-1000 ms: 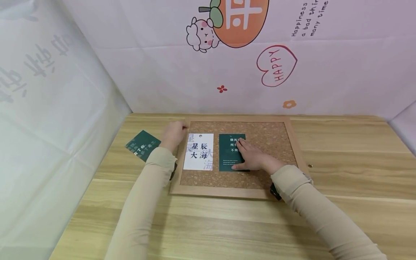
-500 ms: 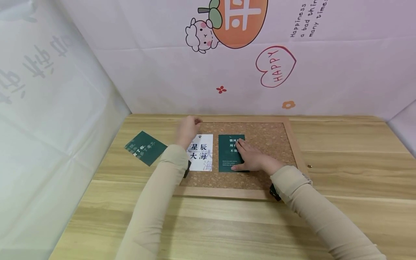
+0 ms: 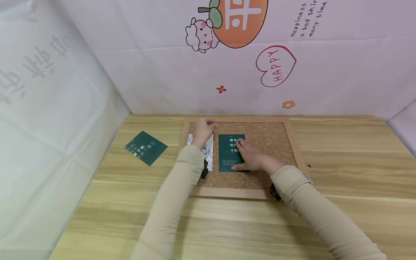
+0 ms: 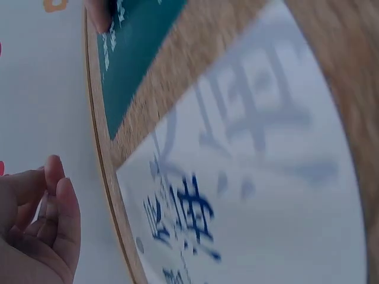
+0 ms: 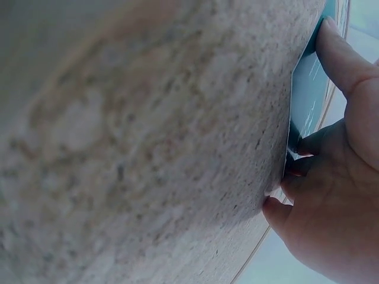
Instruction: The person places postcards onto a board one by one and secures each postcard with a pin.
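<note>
My left hand (image 3: 203, 130) passes above the white card (image 3: 209, 159), which lies at the left of the framed cork board (image 3: 263, 131) and is partly covered by the hand. In the left wrist view its thumb and fingertips (image 4: 54, 168) come together. Whether something small sits between them I cannot tell. My right hand (image 3: 255, 157) rests with spread fingers on the right part of a dark green card (image 3: 227, 155) with white writing, pressing it on the cork. In the right wrist view, its thumb (image 5: 340, 56) and fingertips lie along that card's edge.
A second dark green card (image 3: 147, 148) lies turned at an angle on the wooden table (image 3: 227, 227), left of the board. A small brass-coloured piece (image 3: 310, 166) lies just right of the frame. Behind the table rises a printed white backdrop (image 3: 162, 79).
My left hand has moved right from the board's left frame to over the white card, uncovering the loose green card. The right hand has stayed on its green card.
</note>
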Available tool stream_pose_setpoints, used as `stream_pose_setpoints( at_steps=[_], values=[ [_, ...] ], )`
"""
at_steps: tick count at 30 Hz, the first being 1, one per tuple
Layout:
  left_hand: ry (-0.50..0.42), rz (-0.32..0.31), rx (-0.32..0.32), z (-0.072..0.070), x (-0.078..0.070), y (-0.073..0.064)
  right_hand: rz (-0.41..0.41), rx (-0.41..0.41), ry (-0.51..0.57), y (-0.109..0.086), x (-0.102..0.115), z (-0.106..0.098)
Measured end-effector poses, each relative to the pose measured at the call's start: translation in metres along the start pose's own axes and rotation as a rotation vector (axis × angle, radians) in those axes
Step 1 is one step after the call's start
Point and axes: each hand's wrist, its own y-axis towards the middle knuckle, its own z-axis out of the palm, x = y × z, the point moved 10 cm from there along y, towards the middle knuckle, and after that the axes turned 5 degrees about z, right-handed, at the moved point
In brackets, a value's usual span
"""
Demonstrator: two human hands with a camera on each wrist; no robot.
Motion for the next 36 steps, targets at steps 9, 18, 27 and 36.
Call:
stream_pose_setpoints(
  at_steps=[9,18,27,36],
  values=[
    [-0.08,-0.073,0.014,0.026,0.001,-0.004,0.011,-0.004,-0.009,0.001,-0.001,-0.001],
    [-0.043,-0.108,0.046,0.048,0.007,-0.004,0.008,-0.005,-0.005,0.001,-0.001,-0.001],
    [0.08,-0.083,0.106,0.057,0.005,-0.004,0.003,0.0,0.003,0.0,-0.001,0.0],
    [0.202,-0.06,0.113,0.056,-0.003,-0.008,-0.006,-0.006,-0.009,0.001,-0.002,0.0]
  ],
)
